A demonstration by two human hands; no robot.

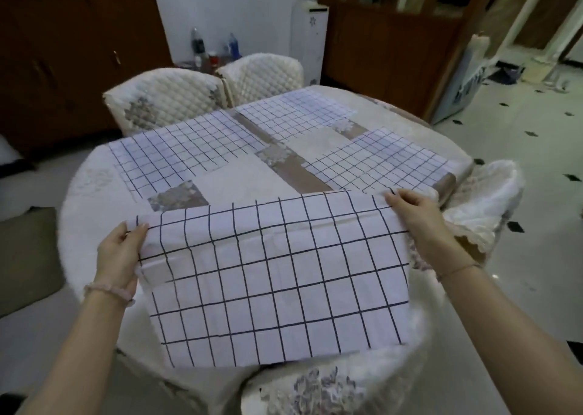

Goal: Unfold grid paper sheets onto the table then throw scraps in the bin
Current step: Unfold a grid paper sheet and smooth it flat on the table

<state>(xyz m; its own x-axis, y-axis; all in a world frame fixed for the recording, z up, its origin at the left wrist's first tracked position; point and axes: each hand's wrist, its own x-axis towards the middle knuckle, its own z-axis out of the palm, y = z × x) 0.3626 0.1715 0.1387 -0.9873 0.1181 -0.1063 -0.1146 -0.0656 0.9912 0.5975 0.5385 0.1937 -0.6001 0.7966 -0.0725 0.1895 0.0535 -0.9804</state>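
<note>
I hold a white grid paper sheet (277,276) spread out above the near edge of the table (94,193). My left hand (118,257) pinches its left edge, thumb on top. Gripping the sheet's upper right corner is my right hand (419,222). The sheet shows fold creases across its upper half. Three more grid sheets lie flat on the table: one at the far left (183,152), one at the back (296,111), one at the right (385,162). No bin is in view.
Two quilted chairs (164,99) stand behind the table, another chair (485,200) at the right, and one chair back (309,389) right below the sheet. Wooden cabinets (63,67) line the back wall. Bottles (198,45) stand behind the chairs.
</note>
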